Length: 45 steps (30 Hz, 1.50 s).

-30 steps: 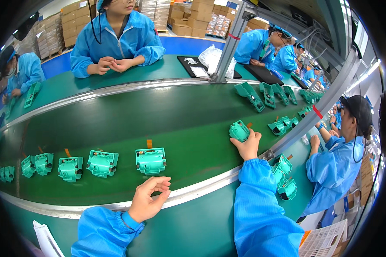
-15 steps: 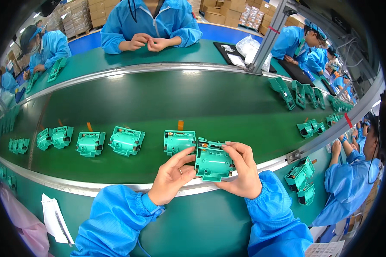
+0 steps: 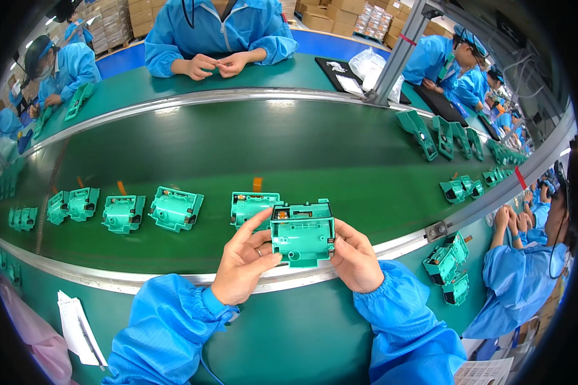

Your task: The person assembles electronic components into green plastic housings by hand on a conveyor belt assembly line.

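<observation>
Between my two hands I hold a green plastic housing (image 3: pixel 303 237) over the near metal rail, its inner side up with a slotted strip along its far edge. My left hand (image 3: pixel 241 260) grips its left side, index finger along the upper corner and thumb at the lower one. My right hand (image 3: pixel 358 256) is closed on the right side, its fingers partly hidden behind the housing. Just behind lies a similar housing (image 3: pixel 247 208) with an orange tab, partly covered by the held one and my fingers.
Several like housings (image 3: pixel 176 208) lie on the green belt (image 3: pixel 173 141). More green housings (image 3: pixel 448 266) rest at right on the table. Long green covers (image 3: pixel 417 133) stand beyond. A metal post (image 3: pixel 401 51) rises at right. Paper with a pen (image 3: pixel 80 328) lies left. Co-workers sit around.
The held housing has moved left and tilted, showing more of its far edge. My right hand has shifted from its top corner down to its side. Belt housings appear slightly farther left.
</observation>
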Each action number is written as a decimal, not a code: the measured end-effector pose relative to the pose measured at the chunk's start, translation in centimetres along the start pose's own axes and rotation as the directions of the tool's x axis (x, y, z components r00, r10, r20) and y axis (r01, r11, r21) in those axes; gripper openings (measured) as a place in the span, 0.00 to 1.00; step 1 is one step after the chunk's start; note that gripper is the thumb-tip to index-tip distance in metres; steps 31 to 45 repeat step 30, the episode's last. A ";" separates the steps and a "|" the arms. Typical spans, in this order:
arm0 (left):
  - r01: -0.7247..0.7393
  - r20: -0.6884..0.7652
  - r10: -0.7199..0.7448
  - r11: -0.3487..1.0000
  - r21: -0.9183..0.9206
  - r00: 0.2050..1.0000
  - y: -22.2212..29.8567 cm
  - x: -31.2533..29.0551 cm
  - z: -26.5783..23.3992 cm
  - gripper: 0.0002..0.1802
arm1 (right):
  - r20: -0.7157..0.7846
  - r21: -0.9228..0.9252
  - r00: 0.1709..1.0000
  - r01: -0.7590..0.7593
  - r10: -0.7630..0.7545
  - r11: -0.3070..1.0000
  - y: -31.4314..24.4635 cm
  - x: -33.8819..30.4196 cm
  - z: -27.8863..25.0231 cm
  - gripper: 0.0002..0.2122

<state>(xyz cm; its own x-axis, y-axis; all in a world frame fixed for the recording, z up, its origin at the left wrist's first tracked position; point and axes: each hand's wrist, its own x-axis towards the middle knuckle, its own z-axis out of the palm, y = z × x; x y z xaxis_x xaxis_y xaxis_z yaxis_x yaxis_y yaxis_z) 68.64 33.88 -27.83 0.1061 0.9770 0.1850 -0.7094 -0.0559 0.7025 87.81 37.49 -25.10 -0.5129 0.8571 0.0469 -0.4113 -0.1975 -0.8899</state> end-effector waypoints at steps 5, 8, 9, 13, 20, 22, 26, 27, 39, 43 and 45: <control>0.021 0.026 -0.022 1.000 0.022 0.999 -0.3 0.1 -0.2 0.37 | 0.027 0.127 0.996 -0.090 0.087 0.988 0.0 0.4 -0.6 0.17; 0.026 0.039 -0.027 0.999 0.019 0.999 -0.5 0.1 -0.1 0.37 | 0.005 0.124 0.995 -0.095 0.095 0.988 -0.1 0.2 -0.5 0.15; 0.028 0.050 -0.029 0.999 0.017 0.998 -0.5 0.2 0.0 0.38 | -0.016 0.128 0.994 -0.102 0.105 0.987 -0.2 0.2 -0.4 0.14; 0.023 0.078 -0.027 0.999 0.048 0.997 -0.8 0.2 -0.1 0.38 | -0.062 0.114 0.991 -0.111 0.118 0.987 -0.4 0.0 -0.2 0.12; 0.049 0.097 -0.055 0.996 0.068 0.994 -1.0 0.2 0.4 0.38 | -0.042 0.068 0.987 -0.151 0.154 0.986 -0.9 -0.3 -0.7 0.21; 0.058 0.101 -0.063 0.997 0.058 0.993 -1.1 0.2 0.5 0.38 | -0.039 0.076 0.985 -0.167 0.170 0.983 -1.2 -0.2 -0.6 0.20; 0.059 0.106 -0.067 0.995 0.077 0.992 -1.4 0.4 0.6 0.38 | -0.048 0.087 0.981 -0.183 0.188 0.979 -0.9 -0.2 -1.1 0.21; 0.072 0.103 -0.079 0.995 0.069 0.992 -1.4 0.5 0.6 0.38 | -0.069 0.082 0.980 -0.182 0.188 0.980 -1.1 -0.1 -0.9 0.22; 0.114 0.068 -0.116 0.993 0.029 0.991 -1.5 0.5 0.5 0.38 | -0.079 0.049 0.978 -0.188 0.192 0.981 -0.4 0.0 -1.8 0.25; 0.114 0.068 -0.116 0.993 0.029 0.991 -1.5 0.5 0.5 0.38 | -0.079 0.049 0.978 -0.188 0.192 0.981 -0.4 0.0 -1.8 0.25; 0.114 0.068 -0.116 0.993 0.029 0.991 -1.5 0.5 0.5 0.38 | -0.079 0.049 0.978 -0.188 0.192 0.981 -0.4 0.0 -1.8 0.25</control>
